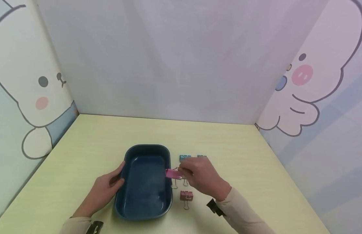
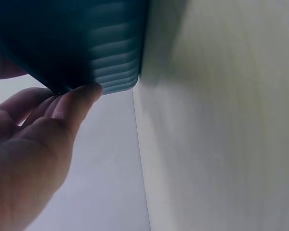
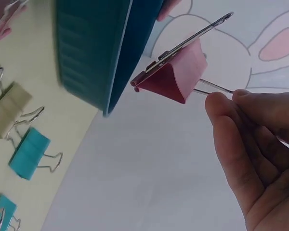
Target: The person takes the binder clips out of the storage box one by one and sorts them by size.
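Note:
A dark blue rectangular tray [image 1: 145, 185] rests on the table with a bare inside. At its left side my left hand [image 1: 103, 190] grips the rim between thumb and fingers; the left wrist view shows the fingers [image 2: 79, 108] against the outer wall. My right hand [image 1: 202, 175] pinches one wire handle of a pink binder clip [image 3: 185, 72]. That clip is lifted, its body overlapping the tray's right rim in the head view, and its other wire handle lies folded along the body.
Right of the tray, a dark pink binder clip [image 1: 186, 195] sits nearest me. Farther back are turquoise clips [image 1: 185, 157], partly behind my right hand. A pale yellow clip [image 3: 10, 110] shows in the right wrist view. A grey wall [image 1: 157, 65] stands behind the table.

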The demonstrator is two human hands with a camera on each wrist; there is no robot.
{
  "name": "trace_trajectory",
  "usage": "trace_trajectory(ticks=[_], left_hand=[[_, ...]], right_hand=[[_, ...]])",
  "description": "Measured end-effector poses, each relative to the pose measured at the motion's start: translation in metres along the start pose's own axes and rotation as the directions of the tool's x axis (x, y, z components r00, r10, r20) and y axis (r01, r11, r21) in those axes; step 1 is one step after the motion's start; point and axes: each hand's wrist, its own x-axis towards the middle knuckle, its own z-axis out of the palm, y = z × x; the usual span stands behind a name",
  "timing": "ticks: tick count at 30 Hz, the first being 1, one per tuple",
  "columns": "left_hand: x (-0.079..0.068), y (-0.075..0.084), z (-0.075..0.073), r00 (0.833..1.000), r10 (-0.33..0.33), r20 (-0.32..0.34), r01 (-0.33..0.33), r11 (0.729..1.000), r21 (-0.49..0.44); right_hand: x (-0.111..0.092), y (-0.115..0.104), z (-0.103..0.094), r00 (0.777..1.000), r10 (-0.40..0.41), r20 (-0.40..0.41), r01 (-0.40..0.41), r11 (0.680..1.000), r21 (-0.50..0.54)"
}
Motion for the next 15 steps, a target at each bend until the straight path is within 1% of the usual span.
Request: trace_trajectory(ticks=[5, 11, 15], left_hand=[[0.0, -0.001, 0.002, 1.0, 0.011, -0.013, -0.011, 1.0, 0.003], [0.0, -0.002, 0.002, 1.0, 0.014, -0.02, -0.014, 1.0, 0.006], [0.0, -0.002, 0.001, 1.0, 0.004, -0.015, -0.004, 1.0, 0.004]], right_hand=[[-0.016, 0.009, -0.003, 1.0, 0.002, 0.004, -0.002, 0.999, -0.037], [-0.038, 0.023, -0.005, 0.997, -0.072, -0.009, 0.071, 0.993, -0.096], [-0.051, 0.03, -0.004, 0.995, -0.098, -0.025, 0.094, 0.986, -0.136]])
